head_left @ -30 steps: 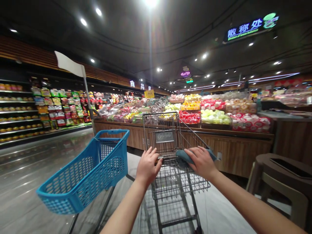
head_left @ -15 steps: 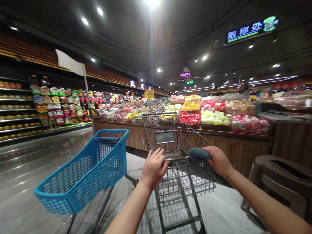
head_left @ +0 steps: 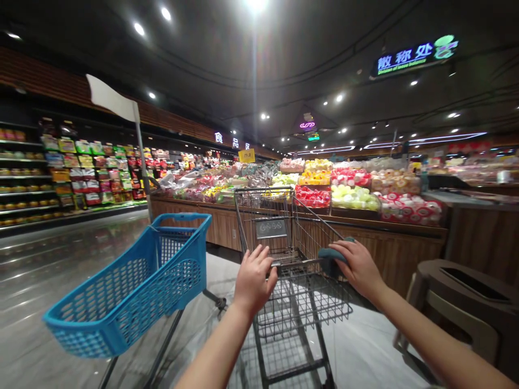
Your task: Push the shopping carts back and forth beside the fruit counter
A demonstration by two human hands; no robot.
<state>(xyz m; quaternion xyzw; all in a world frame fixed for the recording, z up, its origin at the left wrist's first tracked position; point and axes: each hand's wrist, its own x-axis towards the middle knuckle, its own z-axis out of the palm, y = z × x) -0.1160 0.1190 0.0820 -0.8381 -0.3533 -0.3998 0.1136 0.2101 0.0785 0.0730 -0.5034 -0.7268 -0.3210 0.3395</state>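
Observation:
A metal wire shopping cart (head_left: 279, 237) stands in front of me, its basket bare. My left hand (head_left: 253, 280) is closed round the left end of the cart's handle bar. My right hand (head_left: 357, 266) presses a dark teal cloth (head_left: 329, 255) onto the right end of the same bar, fingers wrapped over it.
A blue plastic basket cart (head_left: 133, 283) with a white flag on a pole (head_left: 111, 101) stands at my left. Wooden produce counters (head_left: 381, 237) piled with fruit run across ahead. Stacked brown stools (head_left: 466, 292) sit at the right. Product shelves (head_left: 60, 173) line the far left over shiny floor.
My right hand with the cloth has slid from the middle of the handle out to its right end. The left hand stays on the bar.

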